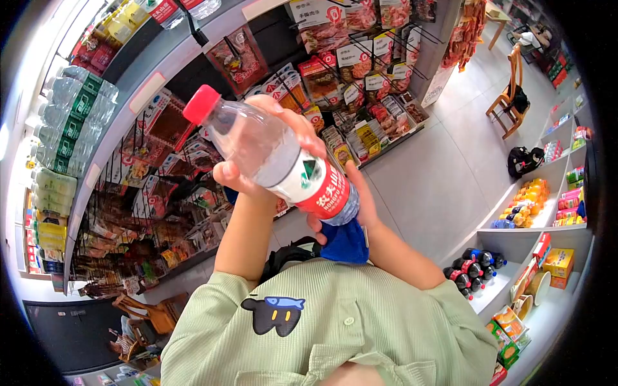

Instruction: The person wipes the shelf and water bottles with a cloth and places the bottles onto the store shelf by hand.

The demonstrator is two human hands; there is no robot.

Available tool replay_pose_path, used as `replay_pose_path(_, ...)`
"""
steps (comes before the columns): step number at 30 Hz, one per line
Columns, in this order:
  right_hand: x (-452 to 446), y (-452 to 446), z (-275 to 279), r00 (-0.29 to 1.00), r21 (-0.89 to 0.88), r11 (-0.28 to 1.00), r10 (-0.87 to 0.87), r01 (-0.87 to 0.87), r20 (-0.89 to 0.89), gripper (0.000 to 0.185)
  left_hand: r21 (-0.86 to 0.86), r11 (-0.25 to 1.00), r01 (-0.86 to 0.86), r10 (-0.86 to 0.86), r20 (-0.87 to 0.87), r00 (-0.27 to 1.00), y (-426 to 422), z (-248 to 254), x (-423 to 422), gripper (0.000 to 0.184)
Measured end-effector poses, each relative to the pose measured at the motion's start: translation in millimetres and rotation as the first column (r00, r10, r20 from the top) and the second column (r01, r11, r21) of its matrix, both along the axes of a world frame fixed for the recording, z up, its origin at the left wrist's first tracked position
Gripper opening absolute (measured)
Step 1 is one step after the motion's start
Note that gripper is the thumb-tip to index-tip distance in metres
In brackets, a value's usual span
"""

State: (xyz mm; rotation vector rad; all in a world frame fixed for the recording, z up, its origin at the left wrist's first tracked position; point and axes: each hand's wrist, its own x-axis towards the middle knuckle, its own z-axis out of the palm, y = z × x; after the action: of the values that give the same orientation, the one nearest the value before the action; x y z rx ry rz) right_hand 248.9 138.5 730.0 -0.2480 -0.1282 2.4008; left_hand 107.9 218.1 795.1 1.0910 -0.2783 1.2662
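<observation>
A clear plastic water bottle (313,183) with a red cap and a red-and-white label is held tilted in front of my chest, its cap pointing to the upper left. My left hand (293,123) is wrapped around the bottle's upper body, thumb on one side and fingers on the other. Near the base, my right hand (364,201) grips a blue cloth (344,243) that touches the bottle's bottom. Some of the right fingers are hidden behind the bottle and cloth.
A shelf rack (145,90) with hanging snack packets (322,83) stands close on the left. Wrapped water bottles (77,122) line its top. On the right, white shelves (508,248) hold dark drink bottles (475,270) and boxes. A wooden chair (510,96) stands farther off on the tiled floor.
</observation>
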Motion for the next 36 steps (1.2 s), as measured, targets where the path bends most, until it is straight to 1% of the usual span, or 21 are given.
replay_pose_path(1,1.1,-1.2,-0.6,1.000,0.002,1.000,-0.005,0.005,0.001,0.076,-0.004,0.996,-0.086,0.085,-0.031,0.996,3.8,-1.8,-3.8,0.075)
replay_pose_path(3,2.6,-6.6,-5.0,0.986,0.068,0.997,-0.043,0.032,0.161,0.073,0.027,0.991,-0.131,0.133,-0.080,0.988,11.3,-3.1,-11.3,0.073)
replay_pose_path(7,4.3,-11.5,-11.8,0.989,0.162,0.987,-0.045,0.022,0.141,0.073,-0.007,0.993,-0.115,0.114,-0.051,0.992,19.3,-8.2,-22.1,0.074)
replay_pose_path(9,8.0,-9.1,-7.2,0.994,0.147,0.989,-0.008,-0.008,0.106,0.071,0.036,0.998,-0.056,0.061,-0.134,0.989,23.1,-6.2,-35.1,0.080)
replay_pose_path(10,8.1,-5.4,-6.6,0.989,0.222,0.973,-0.097,0.071,0.113,0.065,0.082,0.983,-0.166,0.181,-0.243,0.953,22.4,-1.5,-39.0,0.083)
replay_pose_path(12,6.9,0.2,6.5,0.953,0.303,0.923,-0.282,0.237,0.114,0.060,-0.027,0.903,-0.428,0.388,-0.378,0.841,8.3,0.7,-35.6,0.089)
replay_pose_path(13,6.6,5.0,10.7,0.955,0.322,0.919,-0.276,0.227,0.112,0.060,-0.080,0.824,-0.561,0.473,-0.449,0.758,3.9,0.0,-35.1,0.092)
replay_pose_path(15,6.9,14.0,18.0,0.850,0.442,0.825,-0.479,0.351,0.218,0.059,0.056,0.627,-0.777,0.692,-0.500,0.521,-8.4,11.2,-25.9,0.092)
replay_pose_path(17,3.9,27.6,12.5,0.837,0.552,0.760,-0.515,0.344,0.186,0.059,0.081,0.600,-0.796,0.720,-0.489,0.493,-16.4,16.6,-21.4,0.088)
replay_pose_path(18,0.8,29.9,13.6,0.783,0.635,0.686,-0.590,0.356,0.198,0.059,-0.080,0.651,-0.755,0.665,-0.419,0.618,-16.8,13.7,-26.0,0.077)
replay_pose_path(19,-1.7,31.4,15.7,0.723,0.713,0.603,-0.662,0.358,0.196,0.059,-0.093,0.591,-0.801,0.717,-0.393,0.575,-17.9,11.7,-25.5,0.071)
replay_pose_path(22,-11.7,32.0,15.1,0.788,0.632,0.684,-0.589,0.365,0.182,0.058,-0.079,0.494,-0.866,0.815,-0.304,0.493,-24.5,13.1,-21.1,0.070)
replay_pose_path(25,-28.3,25.6,9.1,0.794,0.605,0.725,-0.559,0.330,0.237,0.058,0.070,0.400,-0.914,0.901,-0.213,0.378,-31.8,13.1,-22.9,0.077)
replay_pose_path(27,-31.9,23.2,-1.2,0.977,0.294,0.955,-0.092,0.032,0.193,0.072,0.095,0.387,-0.917,0.910,-0.200,0.364,-36.7,9.4,-27.7,0.080)
replay_pose_path(28,-34.4,24.3,-9.1,0.980,0.352,0.931,0.028,-0.097,0.196,0.081,0.118,0.393,-0.912,0.909,-0.202,0.365,-37.7,6.8,-30.6,0.083)
replay_pose_path(29,-37.8,22.9,-11.7,0.979,0.356,0.928,0.043,-0.113,0.199,0.081,0.117,0.378,-0.919,0.915,-0.196,0.352,-37.0,3.0,-35.4,0.083)
replay_pose_path(31,-50.4,11.4,5.8,0.983,0.226,0.957,0.167,-0.180,0.079,0.090,0.211,0.334,-0.919,0.927,-0.252,0.279,-33.4,-6.4,-48.7,0.090)
replay_pose_path(32,-52.6,3.4,16.1,0.961,0.307,0.911,0.265,-0.276,0.076,0.075,0.362,0.236,-0.902,0.954,-0.265,0.143,-27.2,-6.1,-57.8,0.095)
replay_pose_path(33,-53.0,-0.3,32.9,0.954,0.503,0.814,0.287,-0.292,0.089,0.065,0.740,-0.110,-0.663,0.962,-0.089,-0.258,-15.0,-15.7,-78.3,0.097)
replay_pose_path(35,-52.2,3.2,51.5,0.951,0.715,0.627,0.211,-0.309,0.226,0.049,0.632,0.114,-0.767,0.964,-0.256,-0.068,-20.3,11.4,-78.0,0.092)
replay_pose_path(36,-49.2,9.3,57.2,0.952,0.708,0.637,0.210,-0.305,0.222,0.040,0.509,0.206,-0.836,0.948,-0.315,0.042,-21.0,18.0,-79.8,0.089)
